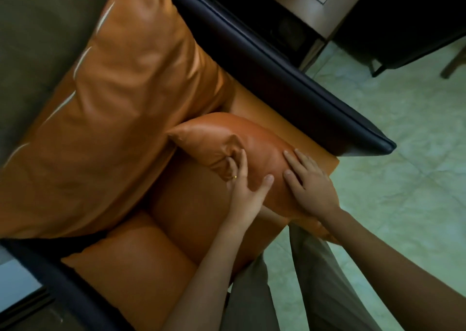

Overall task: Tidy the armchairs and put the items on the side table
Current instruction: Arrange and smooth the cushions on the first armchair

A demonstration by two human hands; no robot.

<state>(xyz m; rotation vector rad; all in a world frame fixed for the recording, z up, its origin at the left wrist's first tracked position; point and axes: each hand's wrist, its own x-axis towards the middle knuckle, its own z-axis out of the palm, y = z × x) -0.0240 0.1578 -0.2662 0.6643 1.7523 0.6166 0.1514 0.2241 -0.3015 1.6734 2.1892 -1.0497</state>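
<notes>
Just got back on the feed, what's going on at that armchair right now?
A person stands at the orange armchair with both hands on the small orange pillow on its seat. The right hand lies flat on top. The left hand is at the pillow's end with fingers pushed into a crease; whether it grips or only presses is unclear. The big back cushion leans behind.
</notes>
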